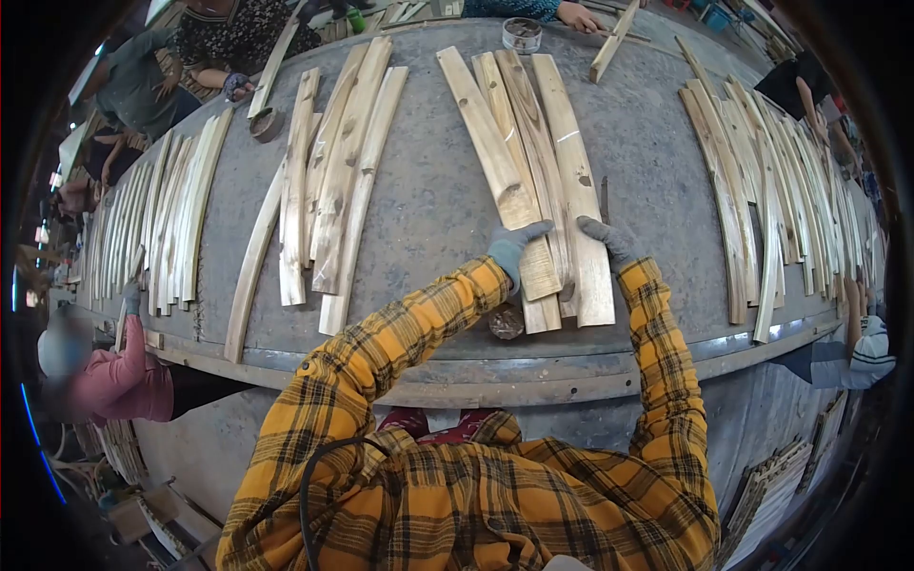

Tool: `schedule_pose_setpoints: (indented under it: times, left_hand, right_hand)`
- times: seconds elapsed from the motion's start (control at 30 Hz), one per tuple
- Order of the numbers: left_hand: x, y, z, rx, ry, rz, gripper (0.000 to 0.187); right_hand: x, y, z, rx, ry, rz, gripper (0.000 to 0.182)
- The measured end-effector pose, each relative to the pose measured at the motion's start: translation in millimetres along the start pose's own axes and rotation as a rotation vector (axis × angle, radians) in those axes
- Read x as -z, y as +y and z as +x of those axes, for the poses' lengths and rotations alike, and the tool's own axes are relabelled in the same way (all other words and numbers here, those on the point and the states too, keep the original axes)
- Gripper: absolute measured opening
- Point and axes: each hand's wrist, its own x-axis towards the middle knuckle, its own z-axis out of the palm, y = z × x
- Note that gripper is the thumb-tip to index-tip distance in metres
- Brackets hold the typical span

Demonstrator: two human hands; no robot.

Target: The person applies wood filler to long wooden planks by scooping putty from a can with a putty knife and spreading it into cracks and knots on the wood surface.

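Observation:
My left hand (515, 251), in a grey glove, is closed round the edge of a wooden slat (487, 143), thumb across its top face. That slat lies tilted over other slats, its near end pointing at me. My right hand (614, 242), also gloved, is closed by the right edge of another wooden slat (568, 152), its thumb touching the wood. A thin dark blade-like tool (604, 199) sticks up from the right hand; its handle is hidden. Between these two lie a narrow slat (500, 100) and a darker-grained slat (533, 133). A small round container (506, 322) sits beneath the left wrist.
Several slats (352, 143) lie left of me on the metal table (419, 171), more slats (752, 181) at the right. A tin (521, 35) and a small bowl (266, 125) stand farther back. Co-workers surround the table, one in a pink sleeve (119, 366) at left.

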Motion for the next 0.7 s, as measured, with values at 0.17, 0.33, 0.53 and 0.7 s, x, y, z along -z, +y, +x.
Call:
schedule_pose_setpoints:
  times: [0.17, 0.33, 0.53, 0.7]
  left_hand:
    - [34, 71, -50, 0.014, -0.094, 0.073, 0.048]
    - [122, 124, -121, -0.025, -0.064, 0.207, 0.049]
    - [254, 181, -151, -0.16, 0.038, 0.413, 0.05]
    - [336, 210, -129, -0.259, 0.124, 0.756, 0.063]
  right_hand:
    - [-75, -31, -25, 0.078, -0.039, -0.047, 0.071]
    - [-193, -20, -60, 0.084, -0.147, -0.124, 0.073]
    - [-336, 43, -51, 0.116, -0.214, 0.031, 0.069]
    - [-384, 87, -15, 0.209, -0.158, -0.224, 0.066]
